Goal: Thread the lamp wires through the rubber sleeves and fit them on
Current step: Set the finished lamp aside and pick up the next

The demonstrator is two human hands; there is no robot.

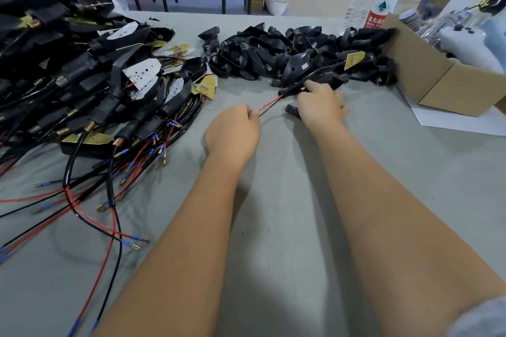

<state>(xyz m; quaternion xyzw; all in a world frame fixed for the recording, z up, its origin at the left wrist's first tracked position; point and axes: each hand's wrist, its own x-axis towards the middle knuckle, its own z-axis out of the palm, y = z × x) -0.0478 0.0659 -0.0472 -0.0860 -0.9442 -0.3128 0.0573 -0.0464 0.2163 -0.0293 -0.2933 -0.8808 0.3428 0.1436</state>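
- Left hand (232, 128), nearest, pinching thin limp red-and-black wires (269, 105) beside right hand (320, 107).
- Right hand gripping soft rubber sleeve (294, 88); probably best held near its mouth.

Bench (273, 227): pale grey-green cloth. Wires (269, 104): red and black; loose leads (109, 227) at left red and black with blue sleeving and brass tips. Rubber sleeves (273, 55): black; circuit boards (354, 59) yellow, LED plates (141, 72) white; box (427, 76) brown cardboard.

L hand (232, 128) bare | R hand (320, 107) bare; forearms bare | grey sleeve (479, 320) R side
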